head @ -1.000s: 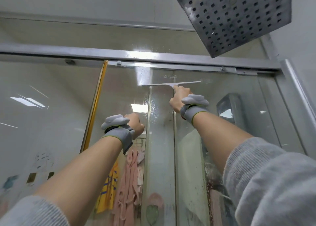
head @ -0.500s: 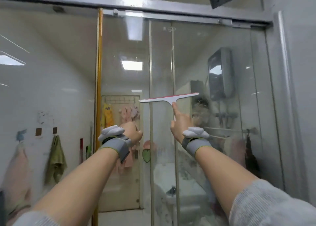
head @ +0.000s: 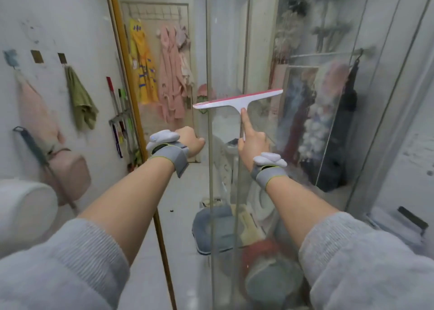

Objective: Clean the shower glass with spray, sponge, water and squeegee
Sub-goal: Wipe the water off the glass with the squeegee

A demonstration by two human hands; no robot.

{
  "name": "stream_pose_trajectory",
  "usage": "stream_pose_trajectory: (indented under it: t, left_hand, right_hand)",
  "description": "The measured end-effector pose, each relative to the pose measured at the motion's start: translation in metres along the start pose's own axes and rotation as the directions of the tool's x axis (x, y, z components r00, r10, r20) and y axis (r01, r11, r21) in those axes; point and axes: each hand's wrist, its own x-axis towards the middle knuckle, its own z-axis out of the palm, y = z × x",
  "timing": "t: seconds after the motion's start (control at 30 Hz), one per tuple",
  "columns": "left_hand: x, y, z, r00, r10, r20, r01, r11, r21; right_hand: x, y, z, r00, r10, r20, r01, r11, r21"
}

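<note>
A white squeegee [head: 237, 100] with a red blade edge lies flat against the shower glass [head: 305, 145] at mid height, tilted slightly up to the right. My right hand [head: 251, 140] grips its handle, index finger stretched up along the stem. My left hand [head: 190, 140] is curled at the vertical edge of the glass door [head: 209, 168], left of the squeegee; what its fingers hold is hidden. No spray bottle or sponge is in view.
A gold door frame post [head: 131, 98] runs down the left. Towels [head: 81, 98] and robes [head: 171, 74] hang on the walls beyond. A toilet [head: 25, 206] sits low left. Buckets and a basin [head: 218, 229] stand on the floor behind the glass.
The squeegee has been drawn straight down the glass from the top rail to mid height. My view has tilted down with it. The left hand stayed at the door edge, lowering too.
</note>
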Motion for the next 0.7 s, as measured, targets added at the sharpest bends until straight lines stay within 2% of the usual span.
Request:
stream_pose_trajectory:
  t: [0.2,0.4,0.53,0.7]
  left_hand:
    - [-0.016,-0.029,0.065,0.997,-0.037,0.074,0.032,0.998,0.058]
    - [-0.026,-0.033,0.084,0.993,-0.065,0.101,0.057,0.995,0.081]
    - [-0.032,-0.024,0.075,0.994,-0.03,0.106,0.019,0.994,0.106]
    - [-0.026,0.002,0.027,0.999,0.04,0.032,-0.043,0.994,0.097]
  right_hand:
    - [-0.064,0.043,0.057,0.983,0.115,0.146,-0.112,0.993,-0.027]
    - [-0.098,0.063,0.075,0.93,0.201,0.309,-0.208,0.978,-0.011]
    - [-0.089,0.053,0.054,0.94,0.199,0.276,-0.207,0.978,0.0]
    - [-0.05,0.041,-0.009,0.985,0.148,0.085,-0.149,0.989,0.008]
